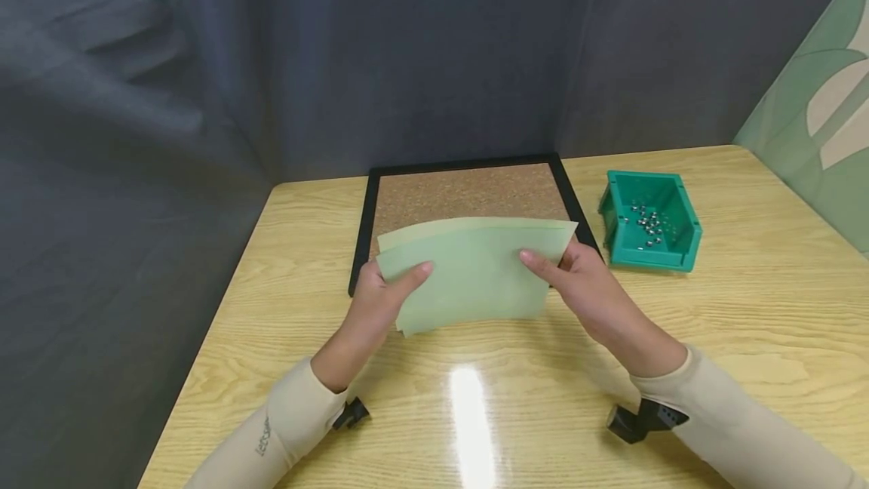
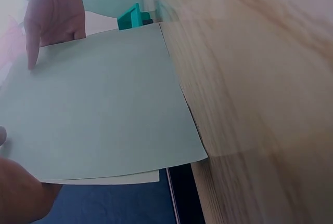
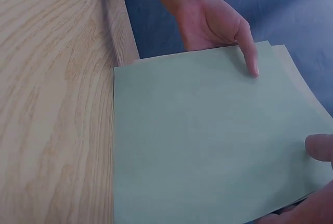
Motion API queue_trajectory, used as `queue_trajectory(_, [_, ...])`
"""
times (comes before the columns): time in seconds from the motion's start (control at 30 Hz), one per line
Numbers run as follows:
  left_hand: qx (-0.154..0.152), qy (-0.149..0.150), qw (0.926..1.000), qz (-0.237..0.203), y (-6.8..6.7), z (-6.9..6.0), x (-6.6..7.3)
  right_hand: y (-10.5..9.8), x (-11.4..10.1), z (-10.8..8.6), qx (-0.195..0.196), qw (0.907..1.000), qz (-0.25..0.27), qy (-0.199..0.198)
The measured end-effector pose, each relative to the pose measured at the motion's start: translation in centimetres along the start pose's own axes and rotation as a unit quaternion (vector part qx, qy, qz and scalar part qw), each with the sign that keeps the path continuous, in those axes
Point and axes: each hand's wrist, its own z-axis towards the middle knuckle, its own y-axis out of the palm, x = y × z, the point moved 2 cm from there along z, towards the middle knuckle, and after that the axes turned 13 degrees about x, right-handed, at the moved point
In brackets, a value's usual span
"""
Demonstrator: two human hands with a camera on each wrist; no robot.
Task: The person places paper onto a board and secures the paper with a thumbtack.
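Note:
Two or more sheets of pale green and cream paper [image 1: 475, 278] are held between both hands over the table. My left hand [image 1: 376, 296] pinches the stack's left edge, thumb on top and fingers hidden beneath. On the opposite edge my right hand [image 1: 591, 289] grips the same way, its thumb lying on the green face. A paler sheet shows behind the green paper [image 2: 104, 104] in the left wrist view, slightly offset. Behind the paper lies a cork board [image 1: 468, 191] in a black frame, partly covered from view.
A green plastic bin [image 1: 689, 247] with several small shiny metal pieces [image 1: 650, 223] stands right of the board. The wooden table [image 1: 285, 323] reflects a bright light in front. A dark curtain [image 1: 421, 59] hangs behind and to the left; a patterned panel [image 1: 815, 127] is at right.

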Motion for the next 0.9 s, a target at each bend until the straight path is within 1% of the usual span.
queue_trajectory(0.3, [0.008, -0.018, 0.9994, 0.027, -0.6, 0.6, -0.4, 0.1, 0.5, 0.5, -0.005, 0.9998, -0.018, 0.002])
queue_trajectory(0.4, [0.006, -0.026, 0.9991, 0.032, -0.7, 0.8, -0.7, 0.2, 0.8, 0.6, -0.008, 0.9998, -0.018, 0.000])
queue_trajectory(0.47, [-0.001, -0.029, 0.9990, 0.033, -0.7, 0.8, -0.9, 0.3, 1.0, 0.7, -0.010, 0.9998, -0.019, -0.003])
queue_trajectory(0.53, [-0.004, -0.029, 0.9988, 0.040, -0.7, 0.8, -1.0, 0.5, 1.1, 0.7, -0.011, 0.9998, -0.017, -0.004])
queue_trajectory(0.67, [0.004, -0.026, 0.9979, 0.059, -0.5, 0.7, -1.0, 0.8, 1.1, 0.6, -0.011, 0.9999, -0.009, -0.006])
queue_trajectory(0.7, [0.008, -0.023, 0.9976, 0.065, -0.5, 0.6, -1.0, 0.8, 1.0, 0.5, -0.010, 0.9999, -0.008, -0.006])
queue_trajectory(0.77, [0.004, -0.010, 0.9973, 0.073, -0.5, 0.6, -0.9, 0.8, 0.8, 0.4, -0.006, 0.9999, -0.010, -0.010])
queue_trajectory(0.9, [-0.008, 0.030, 0.9957, 0.087, -0.5, 0.3, -0.4, 0.7, 0.4, 0.0, 0.010, 0.9991, -0.024, -0.032])
